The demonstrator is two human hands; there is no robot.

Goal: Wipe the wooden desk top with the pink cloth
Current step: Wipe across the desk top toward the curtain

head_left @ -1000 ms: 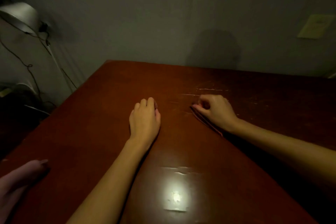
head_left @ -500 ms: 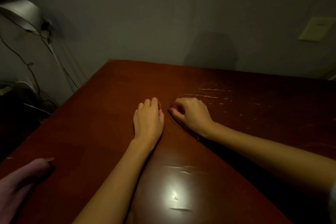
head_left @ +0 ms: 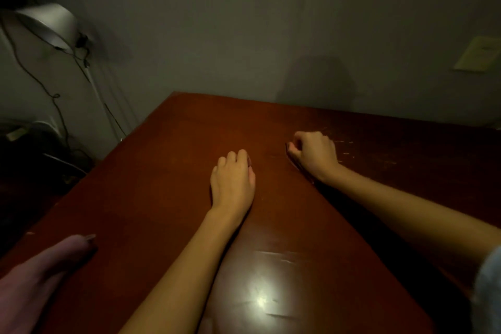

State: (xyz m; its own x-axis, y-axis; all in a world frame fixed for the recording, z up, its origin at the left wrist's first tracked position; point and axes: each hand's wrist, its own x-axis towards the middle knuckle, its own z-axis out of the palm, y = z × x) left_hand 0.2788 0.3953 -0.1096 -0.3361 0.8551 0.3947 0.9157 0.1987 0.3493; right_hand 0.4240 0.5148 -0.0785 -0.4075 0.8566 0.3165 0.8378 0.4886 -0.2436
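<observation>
Pink cloth [head_left: 299, 168], glimpsed only as a thin reddish strip on the dark reddish-brown wooden desk top [head_left: 168, 198], pinned beneath the right hand [head_left: 314, 156] toward the far middle of the surface. Right hand clenched around it, fingers curled under, thumb pinching one end. Left hand [head_left: 233, 184] resting palm down nearby, apart from the cloth, fingers loosely bent, grasping nothing visible. Judged mid-wipe, with no telling how much of the top already covered: no damp streaks or cleared dust discernible in the dim light. Pale scratches [head_left: 343, 141] beside the right hand, bright glare patch [head_left: 260, 301] toward the front. Probably remaining: far corner, left side, front strip. Silver lamp shade [head_left: 51, 24] and trailing black cables [head_left: 54, 95] off the left edge, against a grey wall [head_left: 217, 22]. Blurred pinkish shape [head_left: 40, 274] at lower left, unidentifiable.
</observation>
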